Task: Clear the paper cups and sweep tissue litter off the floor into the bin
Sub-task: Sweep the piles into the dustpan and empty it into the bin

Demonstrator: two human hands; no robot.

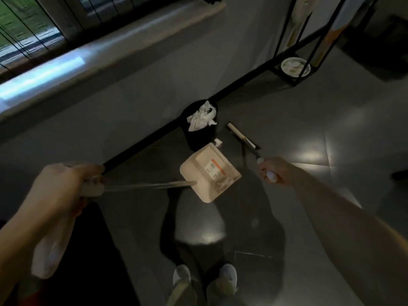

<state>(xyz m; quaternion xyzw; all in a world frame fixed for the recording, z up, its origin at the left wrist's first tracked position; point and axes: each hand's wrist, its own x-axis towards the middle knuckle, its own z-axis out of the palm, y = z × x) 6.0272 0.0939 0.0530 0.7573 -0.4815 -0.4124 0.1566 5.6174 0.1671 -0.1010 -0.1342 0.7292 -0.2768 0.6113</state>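
My left hand (64, 186) grips the long handle of a cream dustpan (209, 173), held above the floor just in front of the black bin (198, 138). Some pale litter lies in the pan's lower corner. Crumpled white tissue (202, 117) sits heaped at the top of the bin. A small white scrap (218, 142) shows at the pan's far edge beside the bin. My right hand (272, 171) grips the white end of the broom handle, and the broom head (242, 135) rests on the floor to the right of the bin.
A black metal bar (167, 129) of a frame runs diagonally across the floor behind the bin. A white bowl (294, 66) sits in the frame's base at the upper right. A window ledge (88, 62) runs along the left. My feet (205, 277) stand on the grey tiles below.
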